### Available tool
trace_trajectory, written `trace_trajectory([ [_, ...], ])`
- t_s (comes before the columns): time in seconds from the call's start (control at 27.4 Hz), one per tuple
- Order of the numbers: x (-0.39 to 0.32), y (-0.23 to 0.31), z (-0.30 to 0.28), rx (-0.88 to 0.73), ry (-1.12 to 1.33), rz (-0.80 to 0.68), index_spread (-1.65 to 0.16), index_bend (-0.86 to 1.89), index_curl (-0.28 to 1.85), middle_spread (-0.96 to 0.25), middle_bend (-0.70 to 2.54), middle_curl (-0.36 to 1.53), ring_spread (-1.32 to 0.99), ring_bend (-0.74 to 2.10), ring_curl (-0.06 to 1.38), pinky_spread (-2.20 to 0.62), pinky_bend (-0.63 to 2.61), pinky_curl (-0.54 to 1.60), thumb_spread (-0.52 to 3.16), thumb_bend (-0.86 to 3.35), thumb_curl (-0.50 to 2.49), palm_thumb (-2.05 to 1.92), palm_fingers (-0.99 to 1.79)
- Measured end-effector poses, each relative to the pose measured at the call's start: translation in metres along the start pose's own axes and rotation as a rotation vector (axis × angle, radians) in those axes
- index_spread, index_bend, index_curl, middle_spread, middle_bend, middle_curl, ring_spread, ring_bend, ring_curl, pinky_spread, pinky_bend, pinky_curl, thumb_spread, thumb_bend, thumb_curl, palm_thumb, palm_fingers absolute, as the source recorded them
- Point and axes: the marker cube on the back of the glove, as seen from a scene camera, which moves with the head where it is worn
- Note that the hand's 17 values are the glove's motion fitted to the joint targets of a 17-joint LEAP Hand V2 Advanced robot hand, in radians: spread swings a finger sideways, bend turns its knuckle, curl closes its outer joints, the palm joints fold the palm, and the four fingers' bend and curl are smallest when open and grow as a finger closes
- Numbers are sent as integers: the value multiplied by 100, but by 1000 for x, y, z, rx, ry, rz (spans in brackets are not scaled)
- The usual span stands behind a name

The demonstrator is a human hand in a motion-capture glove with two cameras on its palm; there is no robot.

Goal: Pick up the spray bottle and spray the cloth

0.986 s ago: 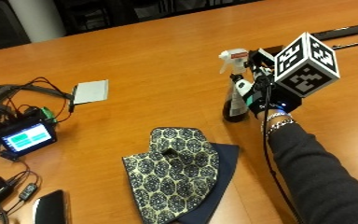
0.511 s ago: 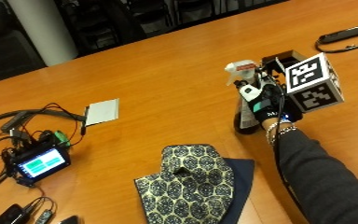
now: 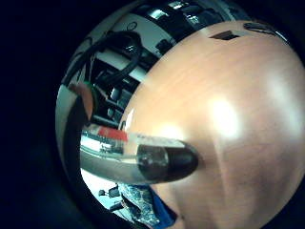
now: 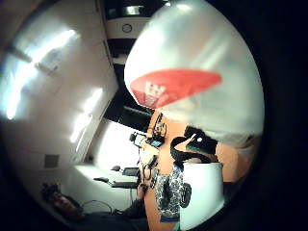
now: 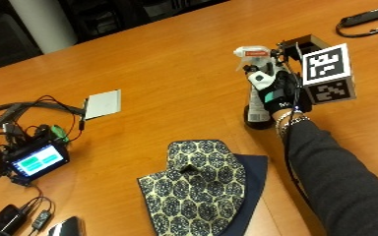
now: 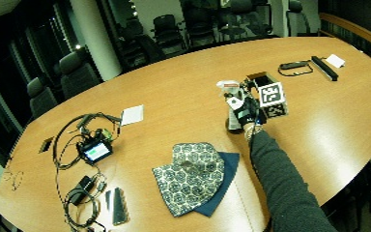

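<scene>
1. On the wooden table point(image 5: 176, 64), a small device with a lit screen point(image 5: 37, 162) sits among cables at 9 o'clock from the patterned cloth point(image 5: 199, 189); a white card point(image 5: 102, 103) lies at 10 o'clock from the cloth.
2. A phone point(image 5: 4, 220) lies near the table's near edge at 8 o'clock from the cloth; a dark cable point(image 5: 366, 19) rests far off at 1 o'clock.
3. The cloth lies folded over a dark blue layer point(image 5: 254, 172), at 7 o'clock from the spray bottle point(image 5: 258, 83). Bare wood separates the two.
4. The gloved right hand point(image 5: 277, 93) is wrapped round the bottle's neck and body, grasping it; the forearm in a dark sleeve runs back toward 5 o'clock.
5. The bottle stands upright, its dark base at the tabletop, its white nozzle pointing toward 9 o'clock.
6. Open tabletop stretches from the bottle toward 10 and 12 o'clock.
</scene>
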Motion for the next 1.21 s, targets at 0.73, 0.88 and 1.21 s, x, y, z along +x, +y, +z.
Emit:
trace_trajectory([
  [0.73, -23, -19, -25, 305, -32, -293, -27, 21, 44, -22, 46, 50, -21, 66, 46, -31, 44, 39, 63, -3, 60, 91, 142],
  [0.88, -13, -13, -35, 301, -39, -278, -27, 21, 46, -22, 48, 51, -22, 68, 46, -33, 45, 39, 61, -3, 61, 90, 142],
  [1.21, 2, -7, -58, 284, -7, -273, -27, 21, 50, -22, 50, 52, -21, 70, 46, -34, 48, 40, 61, -3, 64, 90, 140],
])
